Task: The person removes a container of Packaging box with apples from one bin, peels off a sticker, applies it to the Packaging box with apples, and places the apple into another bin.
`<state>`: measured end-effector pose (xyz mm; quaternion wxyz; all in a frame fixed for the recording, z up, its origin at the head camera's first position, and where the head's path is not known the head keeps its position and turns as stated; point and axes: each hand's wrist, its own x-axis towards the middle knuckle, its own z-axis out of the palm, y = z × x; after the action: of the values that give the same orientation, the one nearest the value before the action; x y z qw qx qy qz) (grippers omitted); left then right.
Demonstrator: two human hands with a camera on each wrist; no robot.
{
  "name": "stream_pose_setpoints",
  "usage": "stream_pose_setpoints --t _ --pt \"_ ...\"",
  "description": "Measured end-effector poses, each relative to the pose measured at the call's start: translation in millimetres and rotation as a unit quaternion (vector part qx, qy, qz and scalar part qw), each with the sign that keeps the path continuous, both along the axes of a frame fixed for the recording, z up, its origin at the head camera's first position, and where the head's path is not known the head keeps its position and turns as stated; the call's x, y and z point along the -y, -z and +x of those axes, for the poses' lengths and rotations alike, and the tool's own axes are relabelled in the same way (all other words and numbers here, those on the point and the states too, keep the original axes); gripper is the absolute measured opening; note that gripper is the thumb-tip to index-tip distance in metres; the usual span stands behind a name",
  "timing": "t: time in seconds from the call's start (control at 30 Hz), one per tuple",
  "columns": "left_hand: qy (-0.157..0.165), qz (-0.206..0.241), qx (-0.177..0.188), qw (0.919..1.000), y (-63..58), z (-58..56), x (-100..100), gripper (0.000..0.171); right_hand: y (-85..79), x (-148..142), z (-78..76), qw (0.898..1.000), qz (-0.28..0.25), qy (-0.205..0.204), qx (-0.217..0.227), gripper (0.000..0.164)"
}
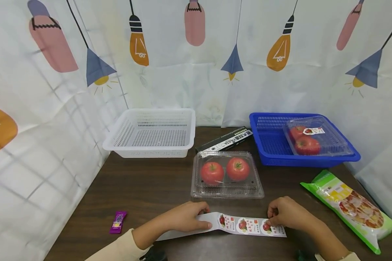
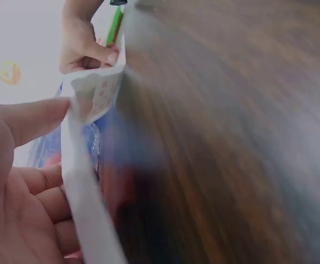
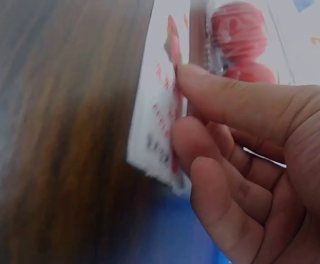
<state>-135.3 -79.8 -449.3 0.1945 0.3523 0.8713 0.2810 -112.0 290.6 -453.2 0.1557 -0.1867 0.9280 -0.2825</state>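
Observation:
A long white strip of fruit stickers (image 1: 243, 225), printed with red fruit and lettering, stretches between both hands near the table's front. My left hand (image 1: 187, 216) pinches its left part between thumb and fingers, where the backing is bare white. At the right end my right hand (image 1: 288, 214) pinches the strip by its upper edge, thumb over the last sticker (image 3: 159, 104) in the right wrist view. Just behind the strip stands a clear plastic box (image 1: 228, 190) with two red apples (image 1: 212, 173) inside; its lid carries no sticker that shows.
At the back left stands a white basket (image 1: 150, 152). A blue basket (image 1: 300, 161) at the back right holds another apple box (image 1: 336, 143) bearing a sticker. Between them lies a dark PASTA carton (image 1: 228, 140). A green food bag (image 1: 354, 210) lies right, a purple packet (image 1: 118, 222) left.

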Motion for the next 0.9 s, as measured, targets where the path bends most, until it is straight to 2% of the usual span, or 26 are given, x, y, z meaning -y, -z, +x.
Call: stream_pose_setpoints --t 0.1,0.2,0.3,0.37,0.47,0.53,0.6,0.67,0.77,0.9 --pt "0.015 0.038 0.025 0.9988 1.8 -3.8 -7 0.024 -4.9 6 2.7 1.0 0.011 -0.017 -0.009 0.019" --pt "0.016 0.084 0.08 0.9931 -0.3 -8.0 -13 0.016 -14.0 16 4.1 0.999 0.01 -0.047 -0.016 0.017" --pt "0.016 0.122 0.154 0.9804 -5.3 -10.0 -16 0.012 -24.8 32 6.4 0.994 -0.018 -0.098 -0.038 0.012" --pt "0.023 0.134 0.203 0.9698 -8.7 -10.2 -16 0.013 -30.4 46 8.8 0.987 -0.052 -0.137 -0.064 0.007" --pt "0.039 0.148 0.253 0.9551 -12.4 -11.7 -17 0.02 -34.6 68 11.6 0.964 -0.108 -0.194 -0.148 0.005" --pt "0.048 0.156 0.278 0.9467 -13.4 -13.4 -18 0.025 -34.5 82 11.6 0.943 -0.139 -0.222 -0.206 0.011" --pt "0.057 0.164 0.292 0.9404 -12.8 -15.1 -18 0.03 -33.3 93 10.6 0.921 -0.146 -0.244 -0.268 0.018" --pt "0.065 0.172 0.304 0.9348 -12.2 -16.9 -19 0.033 -31.3 102 9.7 0.905 -0.142 -0.255 -0.31 0.024" --pt "0.072 0.182 0.316 0.9284 -9.6 -18.2 -18 0.036 -27.1 111 9.2 0.892 -0.112 -0.258 -0.352 0.027" --pt "0.066 0.191 0.346 0.9163 -7.9 -16.3 -16 0.04 -20.7 119 9.8 0.881 -0.094 -0.267 -0.378 0.025"
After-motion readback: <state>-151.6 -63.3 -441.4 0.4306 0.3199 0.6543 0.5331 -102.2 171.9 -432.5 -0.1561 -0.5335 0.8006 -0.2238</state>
